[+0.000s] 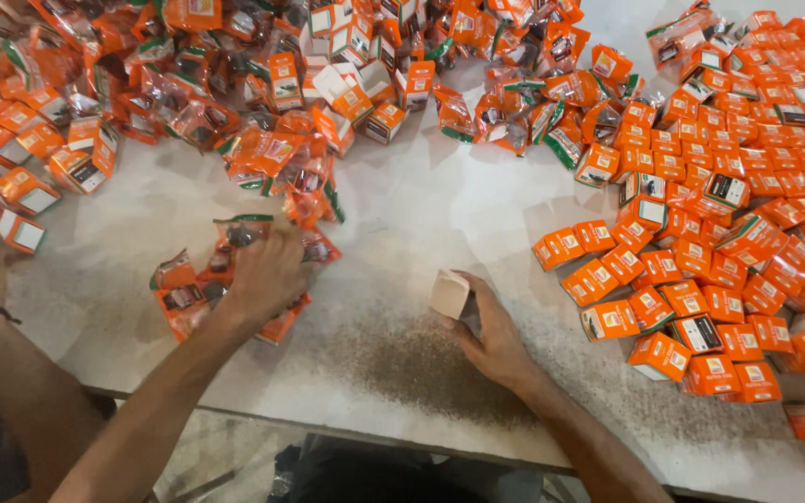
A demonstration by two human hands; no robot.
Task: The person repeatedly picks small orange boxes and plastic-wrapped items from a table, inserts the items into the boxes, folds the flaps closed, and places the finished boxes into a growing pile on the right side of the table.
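A pale, speckled stone counter (402, 214) fills nearly the whole view, its surface worn darker and grainy in a patch near the front edge. That near edge runs on a slant, lower toward the right. Below it sits a strip of dim, shadowed floor (235, 447), too dark to make out, while even light washes the top.

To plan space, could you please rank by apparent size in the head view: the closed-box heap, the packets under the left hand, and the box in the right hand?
1. Heap of closed orange boxes
2. Cluster of orange plastic packets under the left hand
3. Single pale cardboard box in the right hand
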